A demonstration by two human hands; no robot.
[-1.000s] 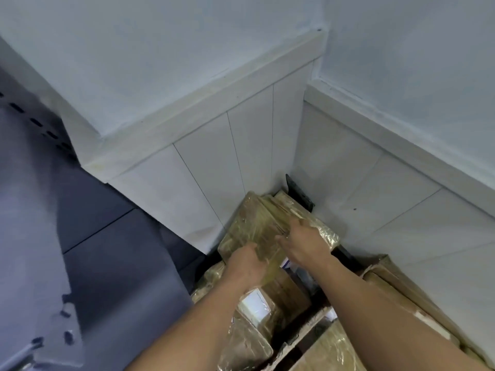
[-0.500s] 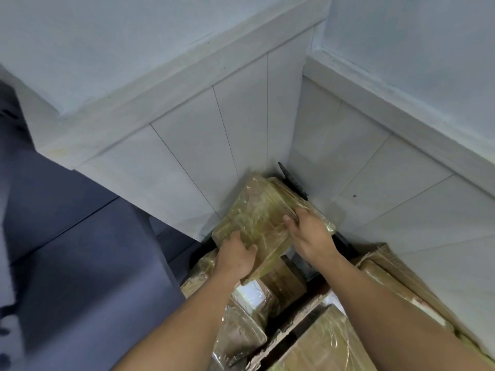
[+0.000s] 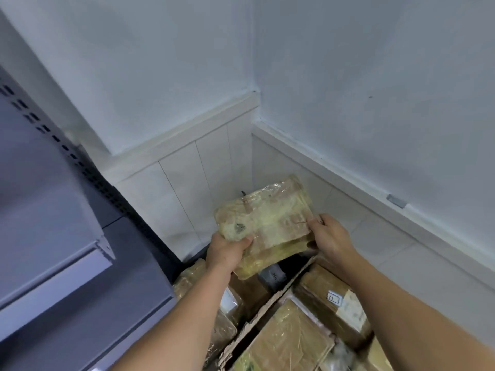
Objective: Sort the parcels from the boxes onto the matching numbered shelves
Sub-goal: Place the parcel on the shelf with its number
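Parcel (image 3: 265, 223), wrapped, grasped by both hands (image 3: 227, 250) (image 3: 330, 236) above boxes (image 3: 267, 303) (several parcels unsorted); shelving pending.

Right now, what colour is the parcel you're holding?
The parcel is yellowish-brown under shiny clear wrap; head view.

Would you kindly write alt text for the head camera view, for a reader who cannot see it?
A person's left hand and right hand grip a plastic-wrapped parcel by its two ends, above a cardboard box packed with more parcels. The box sits in a corner of white walls, with grey metal shelving on the left.
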